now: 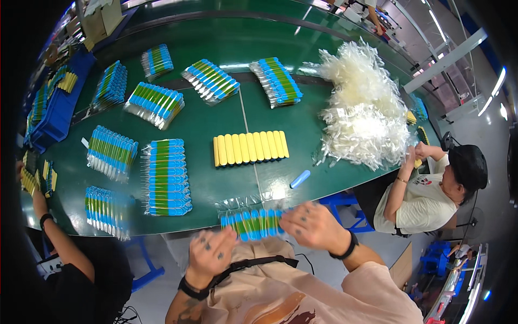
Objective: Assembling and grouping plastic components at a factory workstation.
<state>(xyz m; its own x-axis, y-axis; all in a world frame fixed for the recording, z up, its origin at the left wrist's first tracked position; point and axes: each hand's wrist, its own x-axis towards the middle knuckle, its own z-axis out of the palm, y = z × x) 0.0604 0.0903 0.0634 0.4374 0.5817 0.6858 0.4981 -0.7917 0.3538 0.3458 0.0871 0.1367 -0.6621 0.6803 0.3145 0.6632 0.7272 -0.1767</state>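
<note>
At the table's front edge, my left hand (210, 252) and my right hand (318, 227) grip opposite ends of a row of slim blue-and-green pieces (252, 224) in clear plastic sleeves. The fingers of both hands are closed around its ends. Beyond it lies a neat row of yellow round-ended pieces (251, 147), with dark edges showing along the near side. One loose blue piece (300, 179) rests to the right, close to the front edge. Just left of my hands stands a tall stack of blue-and-green pieces (166, 177). What exactly these pieces are, I cannot tell.
Several sleeved bundles (210, 81) are spread over the green table (210, 127). A big heap of clear plastic sleeves (364, 113) covers its right part. At far left is a blue bin (56, 121). Co-workers sit at left (65, 248) and right (426, 189), both handling yellow pieces.
</note>
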